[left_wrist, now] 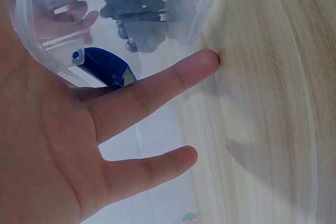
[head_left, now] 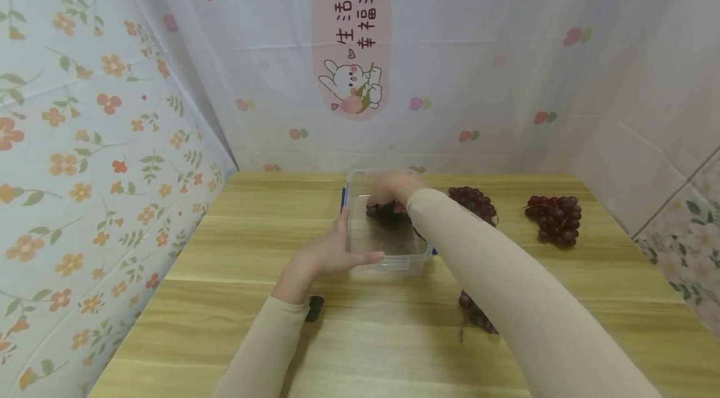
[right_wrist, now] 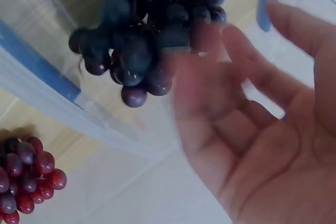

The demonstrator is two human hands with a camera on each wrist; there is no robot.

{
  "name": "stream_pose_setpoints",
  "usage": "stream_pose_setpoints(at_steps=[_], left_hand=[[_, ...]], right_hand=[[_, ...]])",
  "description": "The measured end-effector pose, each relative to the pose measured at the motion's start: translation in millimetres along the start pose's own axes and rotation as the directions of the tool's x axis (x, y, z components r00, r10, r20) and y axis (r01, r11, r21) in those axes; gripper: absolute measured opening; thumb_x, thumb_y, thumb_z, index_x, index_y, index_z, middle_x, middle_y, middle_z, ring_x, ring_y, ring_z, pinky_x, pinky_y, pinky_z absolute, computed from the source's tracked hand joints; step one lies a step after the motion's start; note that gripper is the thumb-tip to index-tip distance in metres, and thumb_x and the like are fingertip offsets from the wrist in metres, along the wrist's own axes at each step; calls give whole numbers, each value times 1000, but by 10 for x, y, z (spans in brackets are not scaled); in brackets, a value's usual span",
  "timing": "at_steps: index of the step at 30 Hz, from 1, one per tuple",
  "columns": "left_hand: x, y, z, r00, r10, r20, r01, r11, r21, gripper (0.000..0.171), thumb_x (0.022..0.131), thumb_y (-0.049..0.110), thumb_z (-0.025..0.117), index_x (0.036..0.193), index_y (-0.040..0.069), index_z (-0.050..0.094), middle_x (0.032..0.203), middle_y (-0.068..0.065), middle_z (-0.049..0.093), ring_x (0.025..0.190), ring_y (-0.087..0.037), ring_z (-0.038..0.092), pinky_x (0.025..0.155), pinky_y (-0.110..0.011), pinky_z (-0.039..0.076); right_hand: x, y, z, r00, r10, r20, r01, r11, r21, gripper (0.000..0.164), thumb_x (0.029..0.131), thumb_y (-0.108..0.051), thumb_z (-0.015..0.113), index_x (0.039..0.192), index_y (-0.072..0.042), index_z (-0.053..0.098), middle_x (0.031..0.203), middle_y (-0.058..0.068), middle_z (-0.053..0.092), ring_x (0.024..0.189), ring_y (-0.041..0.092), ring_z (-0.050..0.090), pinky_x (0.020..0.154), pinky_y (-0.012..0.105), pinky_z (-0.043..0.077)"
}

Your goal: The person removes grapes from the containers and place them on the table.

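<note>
A clear plastic food box (head_left: 402, 260) with blue side latches stands on the wooden table, open at the top. Inside lies a bunch of dark purple grapes (right_wrist: 142, 45). My left hand (head_left: 322, 252) steadies the box at its near left corner, thumb stretched along the front rim. In the left wrist view its fingers are spread and straight, beside a blue latch (left_wrist: 105, 67). My right hand (head_left: 398, 187) reaches into the box over the grapes. The right wrist view shows its blurred fingertips at the bunch's edge and the thumb held apart, fingers loosely bent.
Red grape bunches lie to the right of the box: one bunch (head_left: 474, 202) close behind my right forearm, another bunch (head_left: 554, 220) farther right, and a darker bunch (head_left: 477, 313) nearer, partly covered by the sleeve. Patterned cloth (head_left: 270, 73) hangs behind the table.
</note>
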State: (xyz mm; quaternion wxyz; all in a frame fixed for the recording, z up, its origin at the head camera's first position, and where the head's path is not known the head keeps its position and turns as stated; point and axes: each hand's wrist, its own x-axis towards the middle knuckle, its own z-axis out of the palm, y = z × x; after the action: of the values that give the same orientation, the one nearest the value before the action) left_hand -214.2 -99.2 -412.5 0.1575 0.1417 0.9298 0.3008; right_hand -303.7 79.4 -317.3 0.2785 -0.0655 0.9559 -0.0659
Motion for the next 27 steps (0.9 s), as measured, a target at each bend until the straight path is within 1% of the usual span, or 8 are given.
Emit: stream_pose_setpoints(at_steps=[3, 6, 8, 9, 12, 15, 20, 27], left_hand=[[4, 15, 2, 1000, -1, -2, 1, 1000, 18, 145, 76, 90, 70, 172, 15, -10, 180, -18, 11, 162, -36, 31, 128, -54, 37], [4, 34, 0, 1000, -1, -8, 2, 1000, 21, 144, 77, 88, 71, 172, 15, -8, 180, -19, 12, 162, -37, 32, 128, -54, 36], [3, 43, -2, 1000, -4, -9, 4, 1000, 22, 144, 77, 88, 71, 172, 15, -8, 180, -18, 11, 162, -36, 31, 129, -53, 35], [5, 45, -1, 1000, -3, -9, 3, 1000, 16, 143, 78, 87, 71, 172, 15, -8, 180, -18, 11, 163, -36, 30, 129, -54, 35], [4, 51, 0, 1000, -3, -5, 3, 1000, 17, 143, 79, 86, 71, 172, 15, -9, 180, -18, 10, 163, -36, 28, 130, -53, 34], [3, 51, 2, 1000, -2, 3, 2, 1000, 17, 142, 79, 85, 71, 172, 15, -10, 180, -19, 10, 163, -36, 28, 129, -54, 34], [1, 48, 0, 1000, -4, 9, 4, 1000, 20, 142, 79, 86, 71, 172, 14, -11, 180, -19, 9, 162, -37, 30, 128, -54, 36], [4, 31, -1, 1000, -5, -1, 5, 1000, 1, 143, 78, 86, 72, 172, 13, -9, 180, -19, 10, 163, -37, 29, 129, -54, 35]], right_hand=[[30, 34, 55, 994, -10, -107, 9, 1000, -17, 31, 102, -41, 69, 113, -13, 80, 112, 4, 76, 73, 18, 66, 126, 55, 36], [57, 46, 107, 986, -10, -168, 4, 999, -36, 26, 97, -39, 75, 106, -16, 80, 114, 2, 77, 80, 22, 69, 131, 65, 17], [92, 46, 136, 982, -10, -189, 0, 999, -54, 26, 93, -40, 78, 107, -17, 80, 120, -1, 77, 93, 23, 70, 131, 66, 18], [105, 42, 146, 982, -13, -191, 1, 998, -64, 28, 92, -39, 80, 107, -16, 79, 122, 0, 76, 97, 24, 71, 130, 65, 23], [135, 24, 160, 990, -41, -135, 26, 994, -111, 30, 91, -35, 78, 112, -13, 78, 128, 3, 74, 105, 24, 66, 124, 57, 38], [128, -8, 155, 997, -57, -45, 50, 990, -132, 38, 92, -28, 76, 125, -9, 75, 138, 8, 70, 112, 26, 63, 108, 48, 54], [81, -74, 149, 999, -25, 48, 33, 984, -175, 56, 93, -28, 79, 146, -15, 65, 153, 8, 61, 129, 28, 61, 113, 50, 53], [65, -130, 196, 998, -25, 53, 35, 981, -191, 48, 93, -26, 80, 138, -11, 69, 142, 8, 67, 122, 26, 63, 110, 47, 55]])
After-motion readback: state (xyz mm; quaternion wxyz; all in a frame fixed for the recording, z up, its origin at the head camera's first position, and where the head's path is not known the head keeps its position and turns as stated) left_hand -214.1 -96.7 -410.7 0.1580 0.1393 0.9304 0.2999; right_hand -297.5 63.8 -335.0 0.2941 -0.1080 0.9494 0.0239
